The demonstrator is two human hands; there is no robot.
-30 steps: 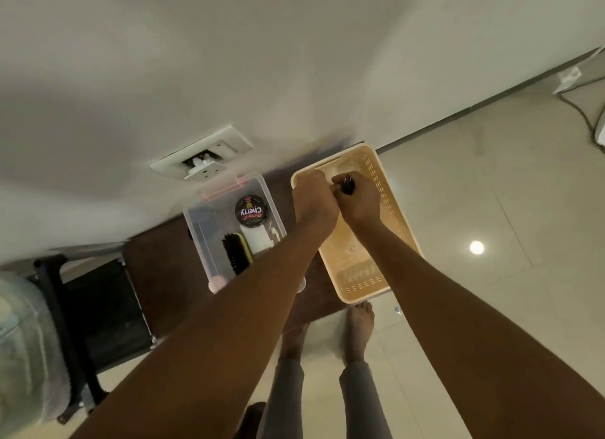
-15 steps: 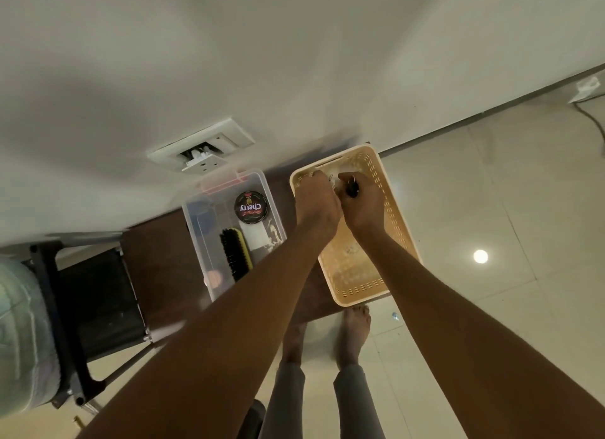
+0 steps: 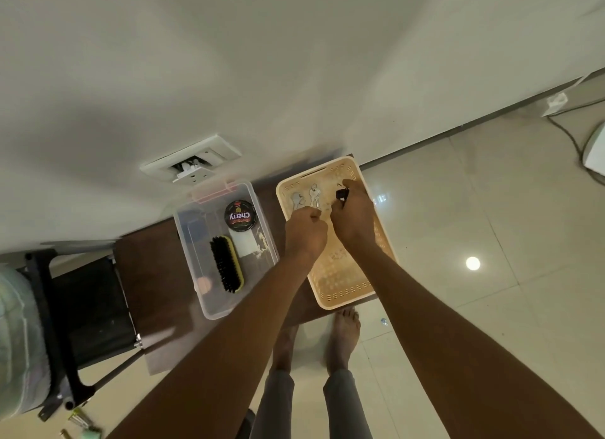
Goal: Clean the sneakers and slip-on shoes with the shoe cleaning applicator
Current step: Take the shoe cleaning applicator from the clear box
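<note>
Right hand (image 3: 353,219) pinches a small black item (image 3: 342,195) over the basket (image 3: 347,294) at the tabletop's right end; left hand (image 3: 306,231) is curled, contents unclear. No applicator shows clearly; best to drop the item by the keys (image 3: 306,199) and search the box (image 3: 222,307).

The scene is dim and warm-toned, with a greenish cast over the wall (image 3: 229,62). A round glare spot (image 3: 472,263) reflects off the glossy floor tiles (image 3: 458,193) on the right, with a fainter gleam beside the basket (image 3: 343,303). Soft shadows fall on the wall at far left. Wide-angle distortion bends the wall base line and stretches both forearms near the bottom edge. The left edge is smeared and out of focus.
</note>
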